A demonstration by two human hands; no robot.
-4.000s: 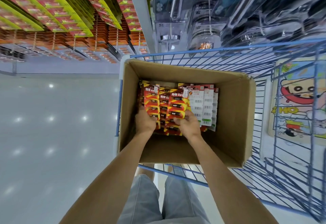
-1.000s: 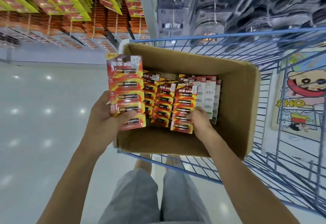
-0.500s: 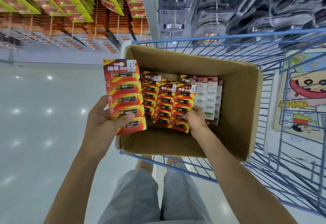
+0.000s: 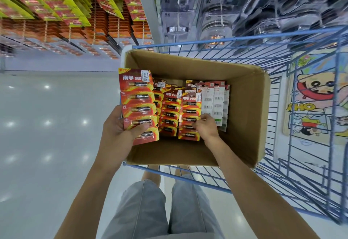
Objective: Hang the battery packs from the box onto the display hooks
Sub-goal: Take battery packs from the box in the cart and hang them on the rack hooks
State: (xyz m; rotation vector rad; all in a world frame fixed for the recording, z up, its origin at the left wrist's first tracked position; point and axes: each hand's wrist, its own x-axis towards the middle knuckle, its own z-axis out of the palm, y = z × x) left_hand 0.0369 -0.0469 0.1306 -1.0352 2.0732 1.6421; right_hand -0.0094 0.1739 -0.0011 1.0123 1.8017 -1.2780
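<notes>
A brown cardboard box (image 4: 246, 110) sits in a blue wire cart. Inside it stand several red and yellow battery packs (image 4: 170, 114), some turned to show white barcoded backs (image 4: 216, 103). My left hand (image 4: 117, 131) holds a long red battery pack (image 4: 138, 105) upright over the box's left edge, thumb pressed on its lower front. My right hand (image 4: 206, 127) is inside the box, fingers pinched on the near end of a battery pack in the stack (image 4: 189, 118). Display hooks full of red, yellow and orange battery cards (image 4: 62, 7) hang at the upper left.
The blue wire cart (image 4: 282, 39) surrounds the box, with a cartoon-printed board (image 4: 316, 95) in its right side. Clear-packaged goods (image 4: 226, 12) hang on the rack beyond the cart. Glossy white floor (image 4: 47, 125) spreads to the left. My legs in grey shorts (image 4: 160, 210) are below.
My left hand lifted a battery pack out of the box and now holds it at the box's left edge. My right hand shifted slightly right among the packs in the box.
</notes>
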